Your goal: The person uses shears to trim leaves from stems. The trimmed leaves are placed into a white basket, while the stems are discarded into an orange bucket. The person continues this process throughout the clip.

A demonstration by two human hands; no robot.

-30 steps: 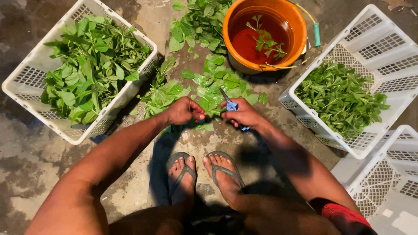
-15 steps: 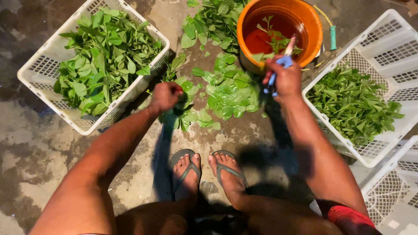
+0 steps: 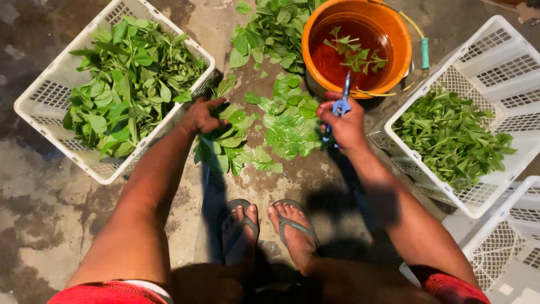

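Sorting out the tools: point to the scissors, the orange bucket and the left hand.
scissors (image 3: 341,104), head view, blue handles in the right hand (image 3: 346,126).
orange bucket (image 3: 315,31), head view, left rim.
left hand (image 3: 199,115), head view, back of hand.

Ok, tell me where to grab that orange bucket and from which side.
Probably take the orange bucket by its wire handle's green grip, coming from its right side. The handle lies down against that rim, and the bucket holds water and floating sprigs, so pinching the wall may tip it.
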